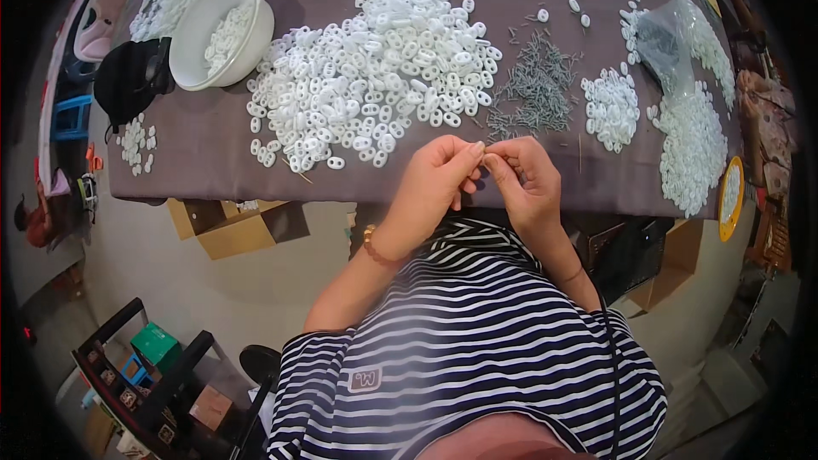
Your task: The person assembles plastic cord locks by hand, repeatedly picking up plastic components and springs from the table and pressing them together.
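My left hand [432,192] and my right hand [530,187] meet at the near edge of the table, thumbs and fingertips pinched together. What they hold between them is too small to make out. Beyond my left hand spreads a big pile of white oval plastic pieces [375,68], each with two holes. A heap of small grey screws [538,85] lies just beyond my right hand. To the right of the screws is a smaller pile of white pieces [611,108].
A white bowl [189,68] with white pieces tilts at the left, beside a black cloth bag [128,85]. At the right lie a clear plastic bag [669,47], more white pieces [692,153] and a yellow-rimmed dish [730,200]. Cardboard boxes [234,234] stand under the table.
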`<state>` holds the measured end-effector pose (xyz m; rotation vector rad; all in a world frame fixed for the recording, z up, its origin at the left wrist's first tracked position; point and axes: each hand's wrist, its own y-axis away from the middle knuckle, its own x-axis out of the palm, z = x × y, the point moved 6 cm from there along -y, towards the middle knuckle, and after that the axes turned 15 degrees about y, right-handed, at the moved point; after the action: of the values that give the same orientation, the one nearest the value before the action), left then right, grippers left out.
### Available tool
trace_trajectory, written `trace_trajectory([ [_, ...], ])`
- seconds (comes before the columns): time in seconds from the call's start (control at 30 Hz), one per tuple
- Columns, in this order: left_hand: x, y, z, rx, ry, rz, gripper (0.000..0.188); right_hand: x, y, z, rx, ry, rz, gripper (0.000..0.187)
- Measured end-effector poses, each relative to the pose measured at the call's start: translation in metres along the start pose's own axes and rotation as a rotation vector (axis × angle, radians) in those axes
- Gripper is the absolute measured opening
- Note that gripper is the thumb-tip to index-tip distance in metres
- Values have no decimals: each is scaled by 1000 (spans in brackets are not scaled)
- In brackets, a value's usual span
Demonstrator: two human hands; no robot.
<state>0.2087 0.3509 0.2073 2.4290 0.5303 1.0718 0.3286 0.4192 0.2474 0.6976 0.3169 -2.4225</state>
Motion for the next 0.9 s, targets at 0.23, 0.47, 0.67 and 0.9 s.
trace_trajectory([
  [0.23, 2, -2, -2, 66, -403, -22, 27, 3, 8, -10, 44, 65, -59, 4],
  [0.47, 5, 8, -19, 367, -676, -78, 13, -11, -3, -8, -185, 393, -153, 18],
  [0.67, -6, 23, -17, 229, -540, -71, 17, -30, 2, -4, -51, 407, -322, 27],
  [0.9, -17, 24, -3, 269, -454, -68, 19, -11, 23, -2, -289, 583, -177, 37],
])
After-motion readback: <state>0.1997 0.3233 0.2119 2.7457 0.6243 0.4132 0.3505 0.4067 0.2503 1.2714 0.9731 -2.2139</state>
